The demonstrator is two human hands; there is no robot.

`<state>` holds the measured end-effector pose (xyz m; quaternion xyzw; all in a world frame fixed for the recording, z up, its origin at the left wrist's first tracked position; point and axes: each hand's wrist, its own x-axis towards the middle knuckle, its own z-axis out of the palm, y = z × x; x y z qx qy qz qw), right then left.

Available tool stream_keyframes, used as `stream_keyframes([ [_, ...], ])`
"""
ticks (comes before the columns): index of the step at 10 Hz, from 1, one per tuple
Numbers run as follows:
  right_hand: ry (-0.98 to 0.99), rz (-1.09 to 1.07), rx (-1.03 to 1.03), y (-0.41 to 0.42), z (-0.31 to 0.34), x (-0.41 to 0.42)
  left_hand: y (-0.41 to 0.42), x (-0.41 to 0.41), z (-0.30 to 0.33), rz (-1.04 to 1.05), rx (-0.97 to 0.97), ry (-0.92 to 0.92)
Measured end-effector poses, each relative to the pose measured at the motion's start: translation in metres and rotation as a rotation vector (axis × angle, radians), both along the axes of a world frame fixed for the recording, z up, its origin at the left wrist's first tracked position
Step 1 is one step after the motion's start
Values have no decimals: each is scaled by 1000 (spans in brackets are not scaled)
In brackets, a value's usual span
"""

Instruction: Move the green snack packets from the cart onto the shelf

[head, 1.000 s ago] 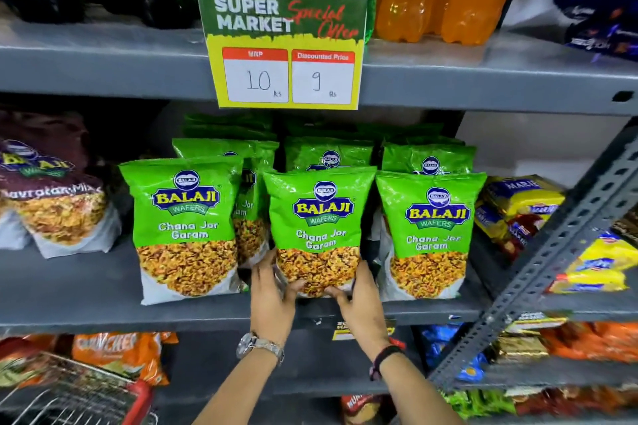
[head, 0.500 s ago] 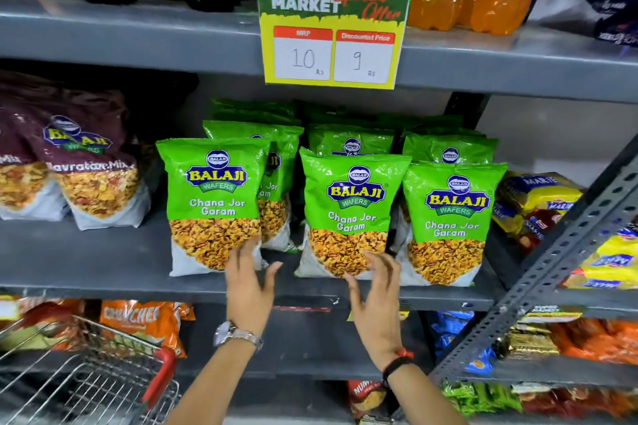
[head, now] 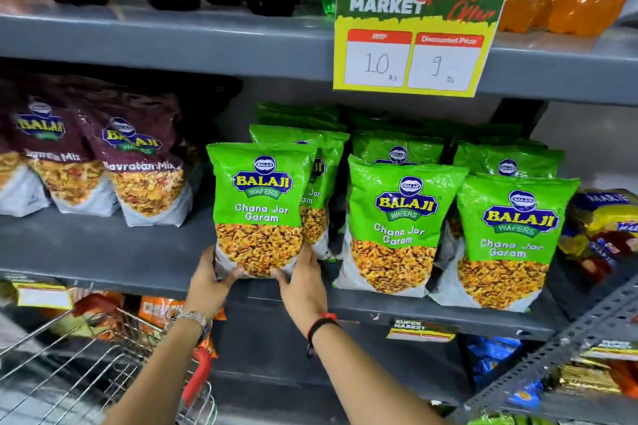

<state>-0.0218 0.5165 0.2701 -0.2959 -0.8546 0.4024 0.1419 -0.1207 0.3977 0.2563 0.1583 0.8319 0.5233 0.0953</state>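
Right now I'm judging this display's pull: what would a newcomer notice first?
The yellow-and-green special-offer price sign hanging from the upper shelf edge, then the bright green Chana Jor Garam packets standing in rows beneath it. Both hands, left hand and right hand, grip the leftmost front packet.

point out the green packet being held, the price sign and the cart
held green Chana Jor Garam packet (head: 261,207): head view, on its green front panel.
special offer price sign (head: 419,24): head view, middle of the card.
wire shopping cart (head: 86,369): head view, on its wire basket rim.
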Motion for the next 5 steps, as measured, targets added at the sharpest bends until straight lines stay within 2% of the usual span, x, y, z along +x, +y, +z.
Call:
stream_keyframes([
  [2, 42, -163, 29, 3, -8, 21, 16, 19, -2, -62, -13, 30],
  [4, 98, -144, -29, 5, 1, 35, 27, 40, 6, -21, -29, 81],
  [5, 228, -159, -28, -2, 12, 53, 28, 47, 16, 78, -44, 217],
])
